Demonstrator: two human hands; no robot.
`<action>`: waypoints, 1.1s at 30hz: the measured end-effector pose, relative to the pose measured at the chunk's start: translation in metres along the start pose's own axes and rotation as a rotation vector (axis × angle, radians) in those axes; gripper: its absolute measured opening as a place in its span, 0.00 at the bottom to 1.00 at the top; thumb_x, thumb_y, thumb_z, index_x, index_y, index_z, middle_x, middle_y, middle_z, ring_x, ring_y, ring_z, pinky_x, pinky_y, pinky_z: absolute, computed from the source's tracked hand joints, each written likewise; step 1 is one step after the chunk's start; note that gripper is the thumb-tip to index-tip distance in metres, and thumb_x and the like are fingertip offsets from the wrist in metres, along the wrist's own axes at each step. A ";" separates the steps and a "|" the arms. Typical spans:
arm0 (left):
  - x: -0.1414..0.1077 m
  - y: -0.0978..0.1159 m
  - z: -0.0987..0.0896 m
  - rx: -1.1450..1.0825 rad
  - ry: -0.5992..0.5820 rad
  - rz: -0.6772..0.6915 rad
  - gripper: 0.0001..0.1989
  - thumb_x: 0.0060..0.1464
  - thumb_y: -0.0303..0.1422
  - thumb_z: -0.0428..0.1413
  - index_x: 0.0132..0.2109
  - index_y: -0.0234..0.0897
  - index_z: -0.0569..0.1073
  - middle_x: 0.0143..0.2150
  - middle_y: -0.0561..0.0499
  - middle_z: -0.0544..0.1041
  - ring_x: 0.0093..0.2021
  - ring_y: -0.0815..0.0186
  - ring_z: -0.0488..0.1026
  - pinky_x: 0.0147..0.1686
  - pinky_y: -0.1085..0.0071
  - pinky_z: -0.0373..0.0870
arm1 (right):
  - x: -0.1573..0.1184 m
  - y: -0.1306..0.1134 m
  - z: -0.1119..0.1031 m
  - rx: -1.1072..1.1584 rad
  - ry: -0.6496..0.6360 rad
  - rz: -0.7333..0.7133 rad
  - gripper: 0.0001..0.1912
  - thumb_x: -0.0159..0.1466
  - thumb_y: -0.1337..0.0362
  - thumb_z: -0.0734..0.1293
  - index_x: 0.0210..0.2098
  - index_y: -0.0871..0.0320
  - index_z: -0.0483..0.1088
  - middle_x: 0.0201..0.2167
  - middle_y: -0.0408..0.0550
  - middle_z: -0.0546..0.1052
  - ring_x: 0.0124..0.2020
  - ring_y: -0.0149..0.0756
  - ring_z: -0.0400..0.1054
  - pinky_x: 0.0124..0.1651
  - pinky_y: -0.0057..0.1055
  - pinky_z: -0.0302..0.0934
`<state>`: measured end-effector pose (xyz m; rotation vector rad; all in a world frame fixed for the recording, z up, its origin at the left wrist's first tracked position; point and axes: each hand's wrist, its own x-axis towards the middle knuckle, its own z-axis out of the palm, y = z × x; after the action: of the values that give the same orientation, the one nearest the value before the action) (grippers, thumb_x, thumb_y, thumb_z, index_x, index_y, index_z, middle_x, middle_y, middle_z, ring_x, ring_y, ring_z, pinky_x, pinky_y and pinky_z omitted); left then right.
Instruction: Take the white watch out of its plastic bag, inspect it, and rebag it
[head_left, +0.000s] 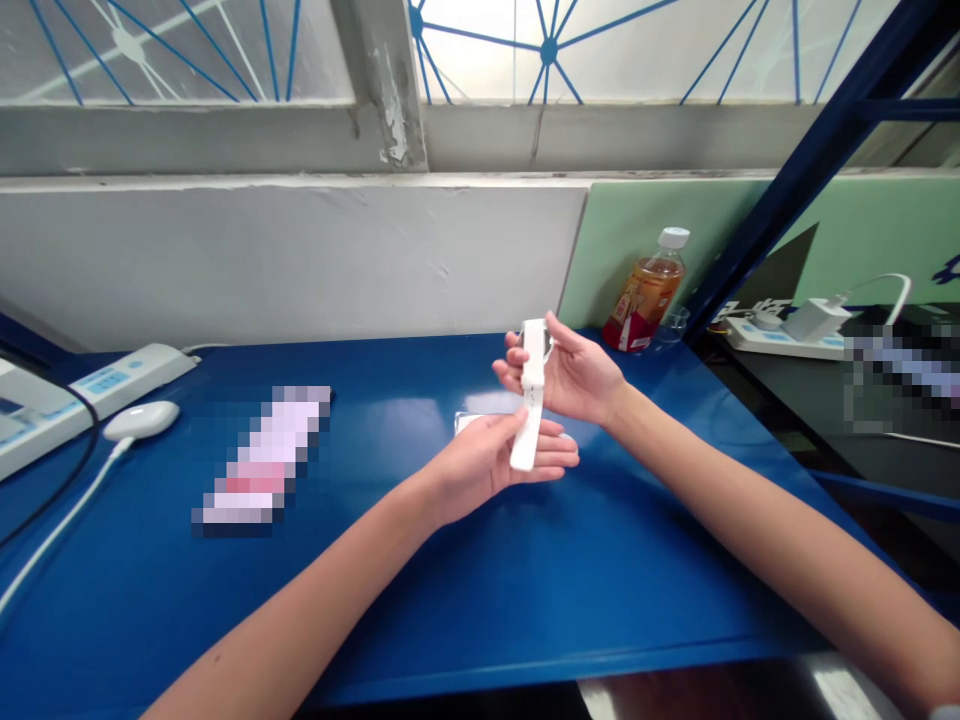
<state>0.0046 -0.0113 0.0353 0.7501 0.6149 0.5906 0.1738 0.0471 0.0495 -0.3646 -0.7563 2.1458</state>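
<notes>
A slim white jointed object [529, 430] is held upright above the blue desk. It has a long flat lower part, a small joint halfway up and a thin loop near the top; its exact kind does not show. My left hand [480, 465] pinches the lower part under the thumb, its other fingers stretched behind it. Around the upper part, my right hand [581, 375] grips with thumb and fingertips. Behind my left hand lies a flat, pale, shiny-edged thing [466, 421], mostly covered by that hand.
On the blue desk [390, 590] lies a blurred-out phone-like slab [270, 455] to the left. A white power strip [139, 375] and a white rounded case on a cable [142, 420] sit farther left. A drink bottle [646, 295] leans at the back right, near a blue post [780, 190].
</notes>
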 end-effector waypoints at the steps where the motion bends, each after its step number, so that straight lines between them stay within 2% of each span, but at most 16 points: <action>1: 0.000 0.002 0.000 -0.031 0.007 -0.006 0.22 0.70 0.39 0.45 0.46 0.22 0.76 0.47 0.30 0.79 0.47 0.51 0.79 0.51 0.58 0.71 | 0.001 -0.004 -0.001 0.043 0.027 -0.068 0.28 0.74 0.50 0.49 0.37 0.57 0.73 0.27 0.44 0.78 0.42 0.34 0.75 0.59 0.33 0.61; 5: -0.001 0.010 0.003 -0.182 0.061 0.006 0.38 0.68 0.52 0.35 0.45 0.21 0.75 0.45 0.29 0.80 0.46 0.51 0.79 0.52 0.58 0.72 | 0.003 -0.018 -0.007 0.125 0.161 -0.362 0.24 0.73 0.52 0.54 0.26 0.53 0.70 0.22 0.39 0.76 0.38 0.28 0.76 0.54 0.27 0.65; 7: -0.002 0.012 0.005 -0.202 0.117 0.035 0.38 0.67 0.54 0.36 0.49 0.19 0.74 0.47 0.28 0.79 0.49 0.50 0.78 0.53 0.58 0.71 | 0.005 -0.020 -0.009 0.088 0.226 -0.439 0.22 0.73 0.54 0.57 0.25 0.52 0.70 0.23 0.38 0.77 0.41 0.28 0.76 0.54 0.27 0.65; 9: -0.003 0.011 0.006 -0.185 0.154 0.059 0.34 0.68 0.51 0.41 0.53 0.19 0.70 0.51 0.27 0.77 0.52 0.50 0.77 0.55 0.58 0.70 | 0.006 -0.017 -0.009 0.004 0.261 -0.462 0.20 0.72 0.55 0.59 0.26 0.51 0.72 0.26 0.38 0.80 0.47 0.30 0.75 0.56 0.29 0.64; 12: -0.002 0.006 0.005 -0.133 0.141 0.114 0.25 0.67 0.43 0.49 0.56 0.21 0.68 0.55 0.28 0.75 0.54 0.49 0.76 0.57 0.57 0.68 | 0.007 -0.007 -0.004 -0.166 0.204 -0.406 0.17 0.71 0.53 0.60 0.33 0.51 0.75 0.37 0.41 0.82 0.53 0.35 0.72 0.60 0.36 0.62; 16: 0.000 -0.001 0.002 -0.036 0.078 0.218 0.18 0.63 0.35 0.57 0.53 0.24 0.71 0.54 0.31 0.76 0.55 0.48 0.75 0.57 0.56 0.68 | 0.004 0.004 0.002 -0.407 0.069 -0.324 0.16 0.68 0.49 0.63 0.41 0.53 0.77 0.45 0.45 0.82 0.58 0.39 0.68 0.66 0.40 0.53; 21: -0.001 -0.005 0.002 0.102 0.087 0.280 0.17 0.59 0.35 0.62 0.50 0.27 0.74 0.49 0.36 0.79 0.50 0.53 0.78 0.54 0.59 0.71 | 0.004 0.006 0.000 -0.688 0.121 -0.396 0.17 0.68 0.50 0.64 0.40 0.53 0.79 0.53 0.47 0.77 0.62 0.41 0.63 0.68 0.42 0.46; 24: 0.000 -0.007 0.001 0.165 0.089 0.277 0.17 0.57 0.36 0.64 0.48 0.28 0.75 0.43 0.40 0.80 0.44 0.58 0.80 0.50 0.62 0.74 | 0.005 0.010 -0.002 -0.668 0.134 -0.320 0.17 0.68 0.51 0.63 0.41 0.53 0.79 0.56 0.47 0.76 0.61 0.42 0.63 0.65 0.42 0.51; 27: 0.002 -0.008 0.001 0.203 0.090 0.282 0.16 0.56 0.39 0.64 0.42 0.29 0.76 0.38 0.44 0.80 0.39 0.61 0.80 0.45 0.64 0.75 | 0.005 0.016 -0.002 -0.587 0.093 -0.225 0.18 0.69 0.52 0.62 0.44 0.55 0.79 0.55 0.49 0.76 0.60 0.44 0.64 0.62 0.41 0.56; 33: 0.002 -0.009 0.003 0.279 0.075 0.285 0.20 0.56 0.45 0.63 0.40 0.29 0.75 0.35 0.44 0.80 0.35 0.62 0.80 0.40 0.65 0.76 | 0.003 0.020 -0.003 -0.471 0.011 -0.113 0.17 0.69 0.57 0.61 0.45 0.59 0.78 0.53 0.52 0.78 0.59 0.43 0.67 0.62 0.39 0.58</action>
<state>0.0103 -0.0169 0.0299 1.0928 0.6732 0.8076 0.1615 0.0407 0.0351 -0.5618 -1.2470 1.8441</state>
